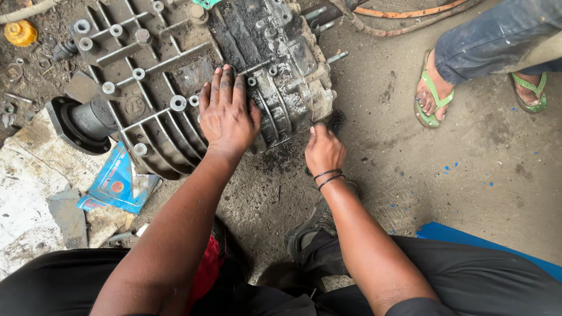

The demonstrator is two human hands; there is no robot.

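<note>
A large grey ribbed metal gearbox casing (175,64) lies on the dirty concrete floor, its right part black with grease. My left hand (227,114) lies flat on the casing, fingers spread, palm down. My right hand (324,151), with thin black bands on the wrist, is closed on a small dark brush-like tool (335,120) whose tip touches the casing's lower right edge. Most of the tool is hidden by the fingers.
Another person's feet in green flip-flops (432,96) stand at the upper right. A blue plastic packet (117,184) and worn cardboard (29,181) lie at the left. An orange hose (410,11) runs along the top. Small parts and a yellow cap (20,32) sit at the upper left.
</note>
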